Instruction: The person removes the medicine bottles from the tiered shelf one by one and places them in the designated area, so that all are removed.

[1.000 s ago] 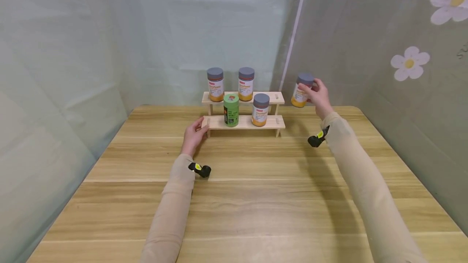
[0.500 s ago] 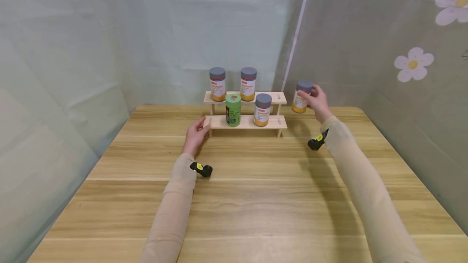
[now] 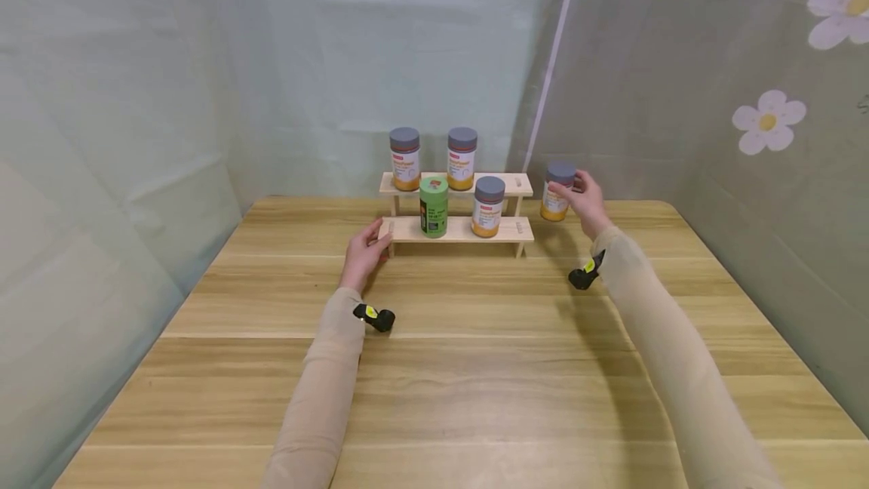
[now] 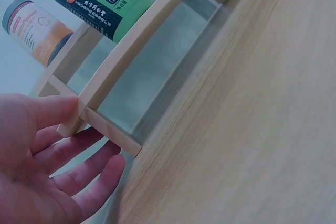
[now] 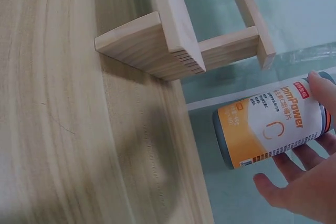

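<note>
My right hand (image 3: pixel 588 204) grips a supplement bottle (image 3: pixel 555 202) with a grey lid and an orange-and-white label, held in the air to the right of a two-tier wooden rack (image 3: pixel 400 230). In the right wrist view this bottle (image 5: pixel 270 121) is beside the rack's end, apart from it. My left hand (image 3: pixel 363 253) pinches the left end of the lower shelf, thumb on top and fingers beneath, as the left wrist view shows. On the lower shelf stand a green bottle (image 3: pixel 433 210) and a grey-lidded bottle (image 3: pixel 488 210). Two matching bottles, one left (image 3: pixel 405 161) and one right (image 3: pixel 462 161), stand on the upper shelf.
The rack stands near the back edge of a wood-grain table (image 3: pixel 448 368). A pale curtain (image 3: pixel 380 36) hangs behind, and a grey one with printed flowers (image 3: pixel 767 122) is on the right.
My right hand has lowered the bottle beside the rack. My left hand keeps its place on the lower shelf. The view has shifted slightly.
</note>
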The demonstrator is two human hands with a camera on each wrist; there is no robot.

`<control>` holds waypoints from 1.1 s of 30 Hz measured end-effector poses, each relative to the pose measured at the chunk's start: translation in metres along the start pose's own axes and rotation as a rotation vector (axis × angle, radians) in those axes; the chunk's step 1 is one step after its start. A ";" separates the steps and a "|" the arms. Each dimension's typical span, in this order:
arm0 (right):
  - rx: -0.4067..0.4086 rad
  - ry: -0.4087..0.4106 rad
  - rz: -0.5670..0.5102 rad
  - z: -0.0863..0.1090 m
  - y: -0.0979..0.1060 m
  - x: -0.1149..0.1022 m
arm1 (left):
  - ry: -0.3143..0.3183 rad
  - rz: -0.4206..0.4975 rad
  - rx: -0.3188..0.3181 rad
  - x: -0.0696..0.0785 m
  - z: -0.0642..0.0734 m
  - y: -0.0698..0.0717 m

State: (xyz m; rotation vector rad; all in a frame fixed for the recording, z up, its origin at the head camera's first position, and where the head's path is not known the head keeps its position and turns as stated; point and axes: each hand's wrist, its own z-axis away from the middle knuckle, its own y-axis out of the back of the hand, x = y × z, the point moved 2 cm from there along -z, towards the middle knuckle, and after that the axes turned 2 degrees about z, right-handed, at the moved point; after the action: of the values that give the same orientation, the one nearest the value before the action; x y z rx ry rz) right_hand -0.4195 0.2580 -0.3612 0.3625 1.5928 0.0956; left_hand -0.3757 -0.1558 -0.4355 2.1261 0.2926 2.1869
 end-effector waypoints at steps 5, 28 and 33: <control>-0.002 -0.015 0.010 0.001 0.000 0.003 | -0.003 0.008 -0.006 0.000 0.001 0.001; -0.039 -0.065 0.007 -0.001 -0.006 0.020 | 0.022 0.013 -0.012 0.003 0.001 0.001; -0.037 -0.074 0.013 0.001 -0.006 0.024 | 0.056 0.055 -0.021 0.002 0.001 0.000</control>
State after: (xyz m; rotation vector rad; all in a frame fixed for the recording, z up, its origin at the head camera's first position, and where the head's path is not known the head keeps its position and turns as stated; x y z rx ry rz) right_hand -0.4195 0.2587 -0.3861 0.3441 1.5139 0.1204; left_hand -0.3749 -0.1557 -0.4335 2.0889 0.2158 2.2717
